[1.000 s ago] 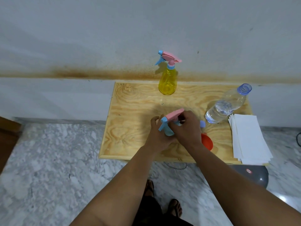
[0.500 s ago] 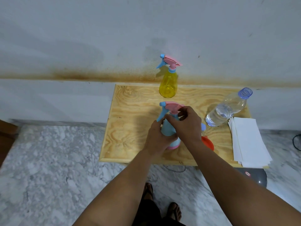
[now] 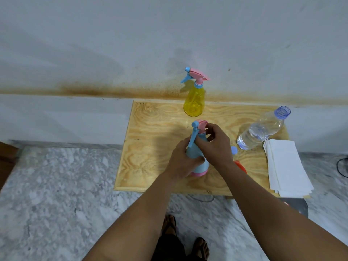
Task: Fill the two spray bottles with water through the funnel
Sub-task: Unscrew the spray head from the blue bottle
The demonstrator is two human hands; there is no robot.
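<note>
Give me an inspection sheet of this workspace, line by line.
Surface: plywood board, on marble floor.
Job's things: blue spray bottle upright, head on; yellow spray bottle upright at the back, head on; water bottle uncapped, part full; orange funnel mostly hidden behind the right arm.
Clutter: white paper sheets; blue cap.
Grippers: left hand grips blue bottle's body; right hand holds its neck.
Cables: black cable at right edge.
Surroundings: stained wall.

Soft, even, dimmish light; faint shadows on the wall (image 3: 169,44); wide-angle bending at the edges; mild blur.
</note>
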